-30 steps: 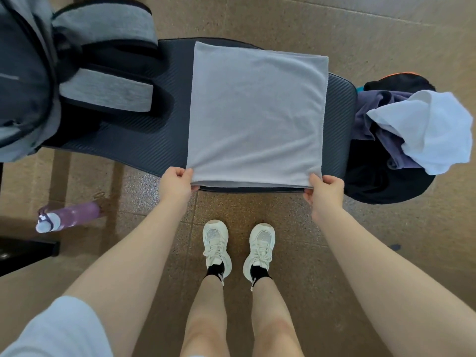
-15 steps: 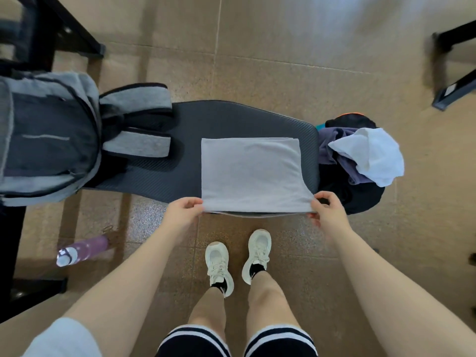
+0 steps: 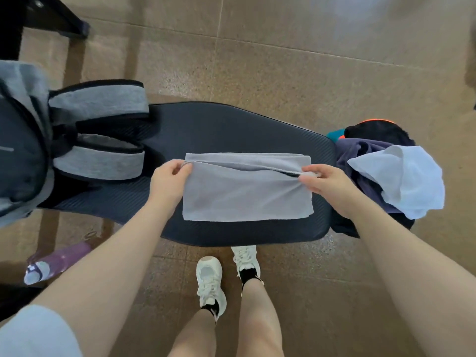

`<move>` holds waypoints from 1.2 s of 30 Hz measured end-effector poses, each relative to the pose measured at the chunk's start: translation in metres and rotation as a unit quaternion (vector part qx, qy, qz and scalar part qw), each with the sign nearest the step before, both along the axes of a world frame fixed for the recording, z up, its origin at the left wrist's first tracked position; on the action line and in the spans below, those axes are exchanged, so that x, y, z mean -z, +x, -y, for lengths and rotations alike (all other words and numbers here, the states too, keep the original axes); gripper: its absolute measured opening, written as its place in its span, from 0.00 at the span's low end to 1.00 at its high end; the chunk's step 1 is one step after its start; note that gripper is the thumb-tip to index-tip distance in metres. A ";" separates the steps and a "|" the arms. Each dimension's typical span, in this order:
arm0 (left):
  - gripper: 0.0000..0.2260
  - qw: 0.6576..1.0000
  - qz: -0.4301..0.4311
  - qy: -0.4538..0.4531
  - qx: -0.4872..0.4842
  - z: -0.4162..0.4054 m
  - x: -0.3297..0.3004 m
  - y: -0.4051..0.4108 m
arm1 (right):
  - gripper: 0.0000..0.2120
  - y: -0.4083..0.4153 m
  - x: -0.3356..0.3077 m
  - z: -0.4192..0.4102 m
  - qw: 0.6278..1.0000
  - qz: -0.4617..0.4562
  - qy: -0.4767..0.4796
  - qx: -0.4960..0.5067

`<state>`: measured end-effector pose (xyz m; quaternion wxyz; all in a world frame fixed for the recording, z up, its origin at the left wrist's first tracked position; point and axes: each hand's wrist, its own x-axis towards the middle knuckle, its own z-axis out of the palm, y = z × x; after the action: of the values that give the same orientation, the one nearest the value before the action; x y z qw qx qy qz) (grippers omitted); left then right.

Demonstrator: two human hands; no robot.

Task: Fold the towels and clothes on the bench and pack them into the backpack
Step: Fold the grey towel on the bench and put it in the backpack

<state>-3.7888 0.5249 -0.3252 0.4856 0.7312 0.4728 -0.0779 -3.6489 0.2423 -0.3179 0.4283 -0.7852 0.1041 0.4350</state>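
Both hands are pinching the near edge of the grey towel (image 3: 247,194) and carrying it across toward the far edge. Left hand (image 3: 168,182) is holding the left corner between thumb and curled fingers; right hand (image 3: 327,182) is gripping the right corner the same way. Towel is lying on the black bench (image 3: 231,119), stretched between the two hands, top layer slightly sagging in the middle.

Backpack (image 3: 23,161) is sitting well to the left of the left hand, straps toward the towel. Heap of unfolded clothes (image 3: 396,181), white piece on top, is lying just beyond the right hand.

Judgement: to finish this fold cleanly, both corners should be landing together on the far edge, with even tension so the sag is flattening out; then a smoothing pass along the crease.

Compared with half a second ago: hands were pinching the corners at the near side of the bench, towel lying flat as a taller rectangle. Now the hands are farther across and the towel is reading as a narrower band.
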 end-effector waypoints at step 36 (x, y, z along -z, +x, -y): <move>0.50 0.829 -0.138 0.305 0.448 0.057 0.074 0.002 | 0.31 -0.032 0.090 0.007 0.803 0.348 -0.272 -0.400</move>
<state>-3.7872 0.4681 -0.3988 0.0795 0.9553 0.1553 -0.2388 -3.6813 0.2354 -0.4075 -0.0078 -0.9401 -0.2609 0.2193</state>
